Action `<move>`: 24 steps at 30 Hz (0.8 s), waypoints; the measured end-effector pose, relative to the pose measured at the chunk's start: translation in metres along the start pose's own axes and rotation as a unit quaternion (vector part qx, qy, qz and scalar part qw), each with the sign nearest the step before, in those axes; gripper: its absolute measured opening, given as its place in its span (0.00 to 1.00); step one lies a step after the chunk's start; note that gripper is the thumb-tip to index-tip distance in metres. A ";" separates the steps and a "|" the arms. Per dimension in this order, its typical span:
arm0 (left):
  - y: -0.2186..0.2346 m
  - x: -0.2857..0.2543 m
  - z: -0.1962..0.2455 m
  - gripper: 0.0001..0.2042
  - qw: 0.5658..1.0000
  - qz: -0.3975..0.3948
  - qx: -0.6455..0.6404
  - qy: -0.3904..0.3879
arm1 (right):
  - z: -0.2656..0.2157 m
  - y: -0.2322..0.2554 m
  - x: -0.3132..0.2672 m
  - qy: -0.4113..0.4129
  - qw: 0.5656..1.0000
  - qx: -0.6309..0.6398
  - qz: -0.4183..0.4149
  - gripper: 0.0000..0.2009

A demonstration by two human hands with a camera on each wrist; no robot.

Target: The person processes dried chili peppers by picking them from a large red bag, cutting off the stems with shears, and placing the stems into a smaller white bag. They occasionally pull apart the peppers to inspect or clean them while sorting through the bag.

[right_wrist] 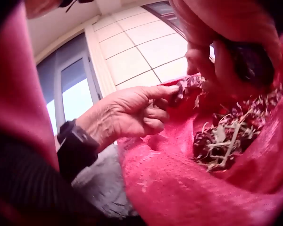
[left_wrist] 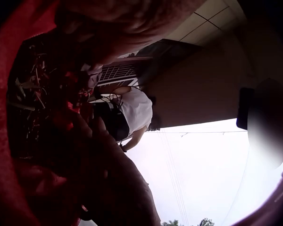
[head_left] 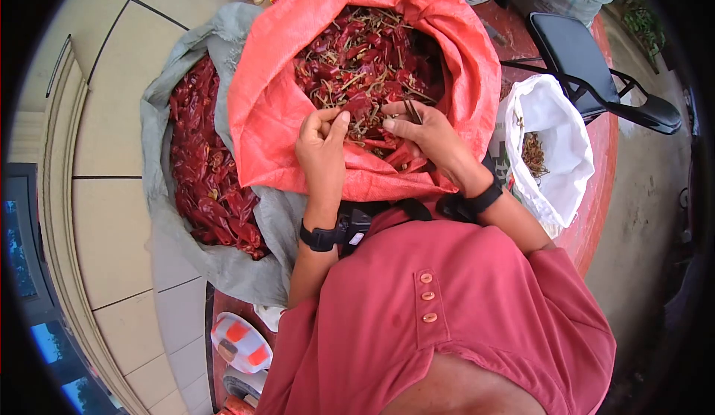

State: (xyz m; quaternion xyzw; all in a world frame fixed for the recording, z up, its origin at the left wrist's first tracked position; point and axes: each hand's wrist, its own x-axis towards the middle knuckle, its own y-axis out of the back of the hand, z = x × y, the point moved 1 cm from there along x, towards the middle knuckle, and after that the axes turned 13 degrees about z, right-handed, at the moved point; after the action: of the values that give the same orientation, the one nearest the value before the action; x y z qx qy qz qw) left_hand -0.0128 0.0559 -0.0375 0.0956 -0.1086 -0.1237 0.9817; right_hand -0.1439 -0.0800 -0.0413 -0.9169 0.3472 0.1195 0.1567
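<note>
Between thumb and forefinger, my left hand (head_left: pixel 322 141) pinches a dried red chili pepper (right_wrist: pixel 187 86), seen best in the right wrist view. Opposite it, my right hand (head_left: pixel 436 136) has its fingers curled round a dark two-armed tool (head_left: pixel 412 112) that looks like small snips; its tips are hidden. Both hands are over the near side of a red woven sack (head_left: pixel 261 95), its rim rolled outward. Inside lie many dried chili peppers (head_left: pixel 372 46) with pale stems. The left wrist view is dark, showing the fingers close to the peppers.
A grey sack (head_left: pixel 160 110) of glossy red peppers (head_left: pixel 205 154) stands against the red one on the left. On the right is a white bag (head_left: pixel 570 147) with brown stem bits (head_left: pixel 534 154) inside. Behind that bag stands a black folding chair (head_left: pixel 573 58). Another person (left_wrist: pixel 134 110) appears in the left wrist view.
</note>
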 end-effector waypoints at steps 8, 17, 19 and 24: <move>0.003 -0.011 0.001 0.05 0.986 0.012 0.097 -0.138 | 0.006 -0.024 0.033 -0.069 0.984 0.165 0.005 0.10; 0.007 -0.027 0.009 0.12 0.872 0.007 0.327 -0.364 | 0.004 -0.031 0.036 0.017 0.997 0.051 0.060 0.06; 0.002 -0.025 0.009 0.17 0.904 0.004 0.266 -0.335 | 0.009 -0.030 0.037 0.044 0.995 0.056 0.065 0.06; -0.012 -0.005 -0.015 0.26 0.972 -0.110 0.141 -0.151 | 0.019 -0.031 0.036 0.091 0.994 0.055 0.039 0.05</move>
State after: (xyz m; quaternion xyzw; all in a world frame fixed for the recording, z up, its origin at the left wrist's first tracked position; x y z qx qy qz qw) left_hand -0.0168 0.0485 -0.0551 0.2247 -0.2603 -0.2278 0.9110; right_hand -0.0988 -0.0724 -0.0647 -0.8997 0.4013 0.0219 0.1701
